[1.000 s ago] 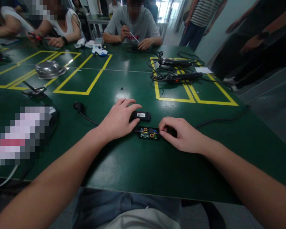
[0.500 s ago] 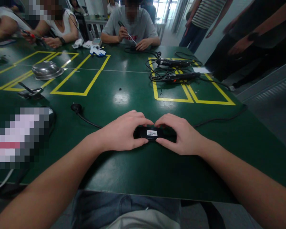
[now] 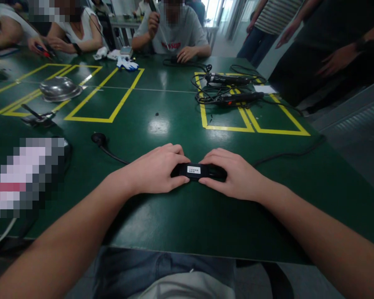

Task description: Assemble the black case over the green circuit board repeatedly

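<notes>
Your left hand (image 3: 160, 169) and right hand (image 3: 238, 174) are half curled, thumb on the near edge and fingers on the far edge, gripping the small black case (image 3: 193, 170) between them, its white label facing up. It sits low over the worktop (image 3: 180, 224); whether it touches is hard to tell. A black plug (image 3: 98, 138) lies beyond and left of your left hand; a dark cord (image 3: 288, 156) trails off right of your right hand. The case looks light, stiff and smooth, perhaps a little slippery; its long edges seem the best hold, with the cord likely to tug.
</notes>
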Action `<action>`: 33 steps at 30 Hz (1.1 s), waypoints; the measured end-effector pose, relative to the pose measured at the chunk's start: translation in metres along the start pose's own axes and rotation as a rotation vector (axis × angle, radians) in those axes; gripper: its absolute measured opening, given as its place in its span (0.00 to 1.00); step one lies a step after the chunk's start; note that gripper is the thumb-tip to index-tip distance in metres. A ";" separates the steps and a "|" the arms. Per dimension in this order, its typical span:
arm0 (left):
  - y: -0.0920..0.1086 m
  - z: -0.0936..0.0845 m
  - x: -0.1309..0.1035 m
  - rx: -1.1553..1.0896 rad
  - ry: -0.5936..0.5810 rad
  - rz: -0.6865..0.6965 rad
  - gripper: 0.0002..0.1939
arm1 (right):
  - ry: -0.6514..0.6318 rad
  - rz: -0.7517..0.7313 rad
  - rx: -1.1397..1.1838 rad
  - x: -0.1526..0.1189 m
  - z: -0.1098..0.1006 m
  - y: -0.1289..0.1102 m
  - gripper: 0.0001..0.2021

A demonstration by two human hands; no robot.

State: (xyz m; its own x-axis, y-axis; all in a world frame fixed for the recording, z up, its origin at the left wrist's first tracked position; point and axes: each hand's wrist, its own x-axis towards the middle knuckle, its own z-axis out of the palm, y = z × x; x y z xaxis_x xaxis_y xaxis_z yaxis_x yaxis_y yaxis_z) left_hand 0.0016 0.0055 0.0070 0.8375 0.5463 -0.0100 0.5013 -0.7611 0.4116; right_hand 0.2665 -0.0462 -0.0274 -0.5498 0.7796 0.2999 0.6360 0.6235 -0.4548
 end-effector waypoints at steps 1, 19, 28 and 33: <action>-0.001 0.000 0.000 0.006 -0.008 0.004 0.17 | -0.004 0.004 0.004 0.000 0.000 0.000 0.10; 0.000 -0.002 0.001 0.038 -0.009 0.019 0.15 | -0.038 -0.008 -0.039 0.002 -0.002 -0.005 0.11; -0.001 0.000 0.001 -0.015 0.048 0.019 0.16 | -0.020 0.056 -0.076 0.001 0.001 -0.002 0.20; -0.010 0.003 0.005 0.024 0.204 -0.086 0.21 | 0.029 0.172 -0.045 -0.001 0.002 0.001 0.36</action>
State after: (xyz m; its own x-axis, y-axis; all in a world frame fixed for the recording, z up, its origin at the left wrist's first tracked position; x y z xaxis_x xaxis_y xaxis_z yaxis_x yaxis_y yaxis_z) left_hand 0.0008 0.0148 -0.0003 0.7313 0.6673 0.1409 0.5765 -0.7153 0.3949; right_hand 0.2661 -0.0465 -0.0297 -0.4154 0.8760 0.2450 0.7432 0.4821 -0.4639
